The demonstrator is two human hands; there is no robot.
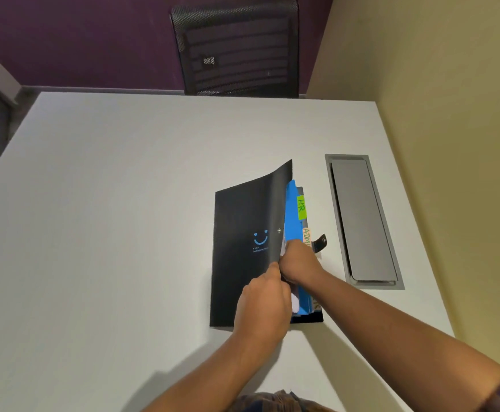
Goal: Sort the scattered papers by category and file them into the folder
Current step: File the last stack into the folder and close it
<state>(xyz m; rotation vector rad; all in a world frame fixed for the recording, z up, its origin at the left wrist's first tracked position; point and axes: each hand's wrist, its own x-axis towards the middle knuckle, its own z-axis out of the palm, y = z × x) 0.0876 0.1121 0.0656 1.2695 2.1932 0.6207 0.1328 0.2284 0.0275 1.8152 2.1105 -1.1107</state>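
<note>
A black folder (243, 257) with a blue smiley print lies on the white table (109, 233), its front cover partly lifted. My left hand (265, 304) pinches the cover's right edge and holds it up. My right hand (298, 261) reaches under the cover onto the blue dividers (292, 215) and white papers inside; its fingers are hidden. A green tab marked HR (301, 207) and an orange tab starting ADM (307, 235) stick out on the right. A black snap strap (320, 243) curls out beside them.
A grey metal cable hatch (362, 221) is set into the table just right of the folder. A black mesh chair (237, 49) stands at the far edge. A yellow wall (451, 144) runs along the table's right side.
</note>
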